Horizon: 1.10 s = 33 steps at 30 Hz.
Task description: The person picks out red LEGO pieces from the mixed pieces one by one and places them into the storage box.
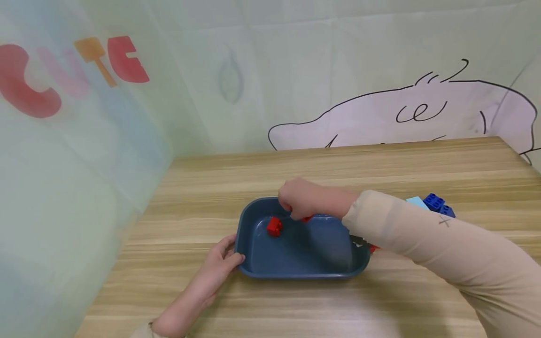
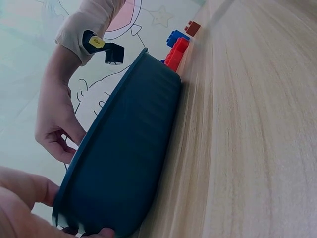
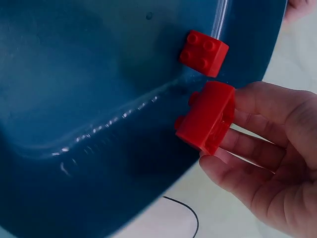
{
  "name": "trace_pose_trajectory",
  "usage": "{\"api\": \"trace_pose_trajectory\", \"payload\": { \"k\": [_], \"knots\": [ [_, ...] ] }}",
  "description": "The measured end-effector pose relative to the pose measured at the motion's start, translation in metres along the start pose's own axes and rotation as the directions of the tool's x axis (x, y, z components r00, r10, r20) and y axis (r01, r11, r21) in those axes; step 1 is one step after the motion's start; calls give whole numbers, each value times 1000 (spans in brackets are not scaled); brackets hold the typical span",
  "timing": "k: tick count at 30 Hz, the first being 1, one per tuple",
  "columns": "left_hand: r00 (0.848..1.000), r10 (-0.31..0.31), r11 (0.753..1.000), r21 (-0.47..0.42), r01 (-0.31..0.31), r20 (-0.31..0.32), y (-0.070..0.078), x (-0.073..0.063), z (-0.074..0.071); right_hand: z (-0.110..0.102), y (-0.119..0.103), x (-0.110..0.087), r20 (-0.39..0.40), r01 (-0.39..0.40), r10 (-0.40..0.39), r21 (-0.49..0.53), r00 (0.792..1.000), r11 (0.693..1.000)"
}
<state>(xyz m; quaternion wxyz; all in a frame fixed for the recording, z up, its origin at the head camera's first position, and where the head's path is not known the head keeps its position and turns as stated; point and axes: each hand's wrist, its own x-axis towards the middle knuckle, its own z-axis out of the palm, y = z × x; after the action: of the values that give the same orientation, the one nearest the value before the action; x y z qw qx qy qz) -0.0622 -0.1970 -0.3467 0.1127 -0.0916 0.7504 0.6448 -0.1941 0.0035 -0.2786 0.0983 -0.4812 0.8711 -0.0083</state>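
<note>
A dark blue plastic bin (image 1: 296, 276) stands on the wooden table. My left hand (image 1: 215, 267) grips its left end, thumb at the rim and fingers along the outer wall. Over the far wall reaches my right hand (image 1: 301, 197), bent down into the bin. Between its thumb and fingers it pinches a red toy brick (image 3: 208, 116), tilted, with the hollow underside facing the palm. A second red brick (image 3: 203, 52) with studs on top lies on the bin floor near the left end, close to the held one.
Dark blue bricks (image 1: 434, 202) and a light blue piece (image 1: 417, 203) lie right of the bin, partly behind the right sleeve (image 1: 422, 234). Red bricks (image 2: 176, 54) and a brown brick (image 2: 192, 28) sit beyond the bin's right end. A printed cloth (image 1: 236, 94) hangs behind the table.
</note>
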Motion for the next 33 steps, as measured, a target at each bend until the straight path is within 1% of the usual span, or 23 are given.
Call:
{"api": "trace_pose_trajectory", "payload": {
  "k": [7, 12, 19, 24, 33],
  "knots": [
    [1000, -1, 1000, -13, 1, 0, 0, -1, 0, 8, -2, 4, 15, 4, -4, 17, 1000, 1000],
    [1000, 7, 1000, -15, -7, 3, -1, -1, 0, 19, -3, 8, 32, 3, -4, 23, 999, 1000],
    [1000, 11, 1000, -13, -11, 4, -2, -1, 0, 31, -3, 9, 7, 46, -46, 24, 999, 999],
    [1000, 9, 1000, -6, -9, 3, -2, 0, 0, 35, -3, 10, 15, 38, -38, 46, 999, 998],
    [1000, 4, 1000, -12, -4, 5, -1, -1, 0, 40, -2, 11, 50, 9, -15, 119, 999, 993]
  ]
}}
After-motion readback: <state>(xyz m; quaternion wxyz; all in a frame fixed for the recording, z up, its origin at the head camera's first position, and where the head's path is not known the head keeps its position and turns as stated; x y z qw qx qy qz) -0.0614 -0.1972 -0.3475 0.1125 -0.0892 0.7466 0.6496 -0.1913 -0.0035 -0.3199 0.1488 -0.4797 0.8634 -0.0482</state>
